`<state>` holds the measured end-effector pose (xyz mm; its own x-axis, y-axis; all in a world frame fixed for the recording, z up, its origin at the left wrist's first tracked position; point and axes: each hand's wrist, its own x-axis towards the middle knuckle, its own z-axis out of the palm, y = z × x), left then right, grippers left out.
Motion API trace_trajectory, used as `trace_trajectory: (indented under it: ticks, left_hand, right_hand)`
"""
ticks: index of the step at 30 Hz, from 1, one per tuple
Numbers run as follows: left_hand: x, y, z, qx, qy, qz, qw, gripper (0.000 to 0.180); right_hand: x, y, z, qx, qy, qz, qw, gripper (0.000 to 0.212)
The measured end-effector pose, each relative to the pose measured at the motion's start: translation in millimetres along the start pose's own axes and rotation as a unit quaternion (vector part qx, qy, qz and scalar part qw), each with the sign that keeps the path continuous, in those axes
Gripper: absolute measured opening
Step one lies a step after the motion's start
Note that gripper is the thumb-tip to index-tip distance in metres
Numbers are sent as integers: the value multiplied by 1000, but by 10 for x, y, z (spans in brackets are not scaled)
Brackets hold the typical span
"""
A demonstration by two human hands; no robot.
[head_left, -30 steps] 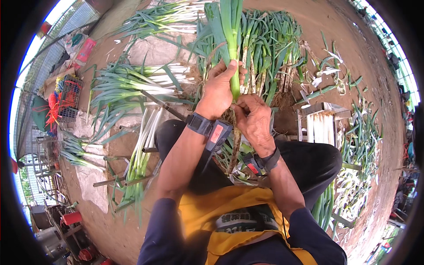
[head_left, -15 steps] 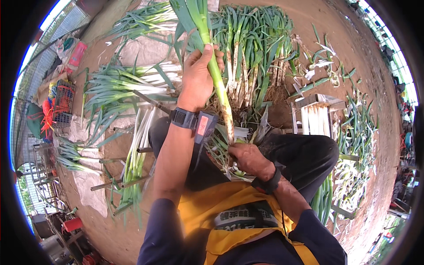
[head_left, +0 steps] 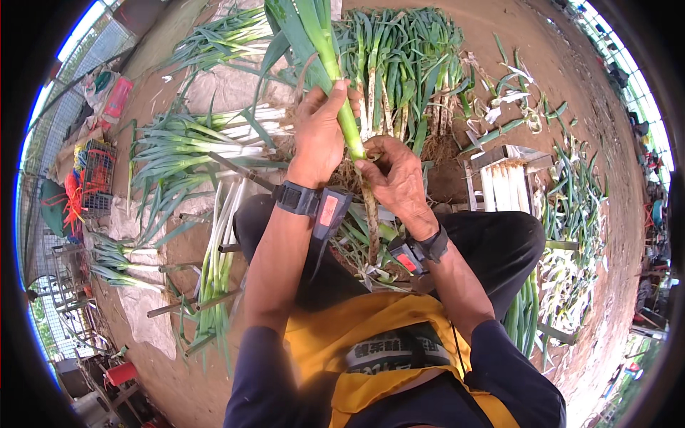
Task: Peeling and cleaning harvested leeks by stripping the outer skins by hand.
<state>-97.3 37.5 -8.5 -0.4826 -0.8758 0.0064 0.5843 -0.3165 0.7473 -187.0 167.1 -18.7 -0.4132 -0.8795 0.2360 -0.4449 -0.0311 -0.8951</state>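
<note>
A long leek (head_left: pixel 349 132) hangs slanting in front of me, its broad green leaves up and its soil-stained root end down. My left hand (head_left: pixel 321 128) is wrapped round its green stem, thumb across the front. Just below, the thumb and fingers of my right hand (head_left: pixel 396 178) pinch at the leek's side where green gives way to the dirty outer skin. What lies between those fingertips is mostly hidden. The brown lower stem (head_left: pixel 371 221) dangles toward the peelings between my knees.
Unpeeled leeks (head_left: pixel 399 71) with roots stand bunched ahead. Cleaned leeks lie in piles (head_left: pixel 207 135) on cloth at left and across a metal rack (head_left: pixel 217 246). White stems rest in a wooden frame (head_left: pixel 508 189) at right, beside scattered leaf trimmings (head_left: pixel 571 250).
My right hand has moved up from the leek's root end to its mid-stem, just under my left hand. The left hand keeps its grip with only a slight shift.
</note>
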Motion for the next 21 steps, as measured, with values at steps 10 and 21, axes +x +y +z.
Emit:
trace_trajectory:
  ticks: [10,21]
  left_hand:
    - [-7,-5,-20,-40,-2,-6,999,30]
    - [-68,-32,-33,-40,-16,-28,999,29]
  right_hand:
    - [-13,108,148,13,53,28,998,22]
    - [-34,74,4,-11,-30,15,999,14]
